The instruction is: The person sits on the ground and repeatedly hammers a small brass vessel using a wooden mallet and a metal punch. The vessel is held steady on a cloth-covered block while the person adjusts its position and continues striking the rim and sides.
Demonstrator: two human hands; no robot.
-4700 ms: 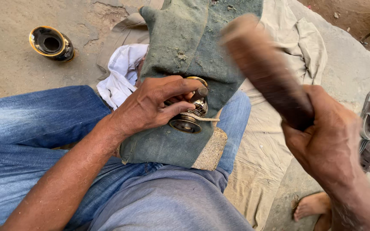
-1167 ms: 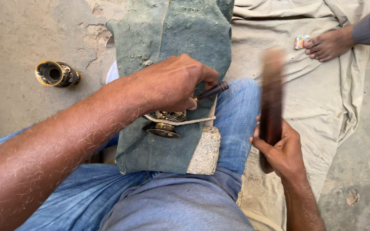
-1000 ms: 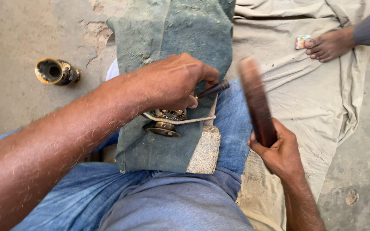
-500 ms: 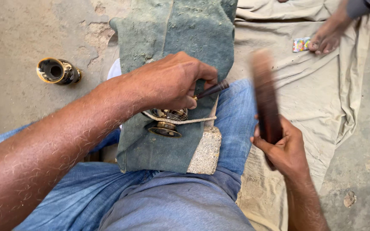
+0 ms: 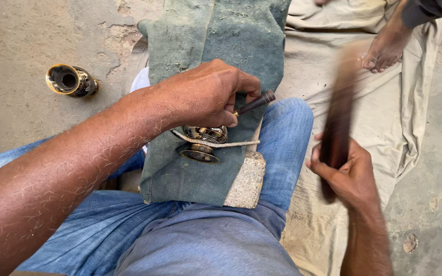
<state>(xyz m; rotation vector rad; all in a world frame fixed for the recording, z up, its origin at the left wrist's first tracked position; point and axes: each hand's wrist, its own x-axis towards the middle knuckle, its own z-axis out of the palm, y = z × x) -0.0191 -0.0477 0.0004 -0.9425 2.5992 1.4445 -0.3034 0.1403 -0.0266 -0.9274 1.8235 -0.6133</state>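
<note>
The left hand (image 5: 208,94) is curled shut around a thin dark tool (image 5: 254,104), pinching it between thumb and fingers so its tip sticks out to the right. The hand rests on a small shiny metal cup (image 5: 203,141), which lies on its side under the fingers, on a green cloth (image 5: 216,36) draped over a stone block (image 5: 245,181) on the person's lap. A pale cord (image 5: 221,144) runs across the cup and over the cloth.

The right hand (image 5: 346,176) is closed in a fist around the lower end of a dark wooden stick (image 5: 338,122), held upright beside the right knee and blurred, well apart from the cup.

A second metal cup (image 5: 70,81) lies on the bare ground at the upper left. Another person's foot (image 5: 387,43) rests on the beige sheet (image 5: 313,66) at the upper right.
</note>
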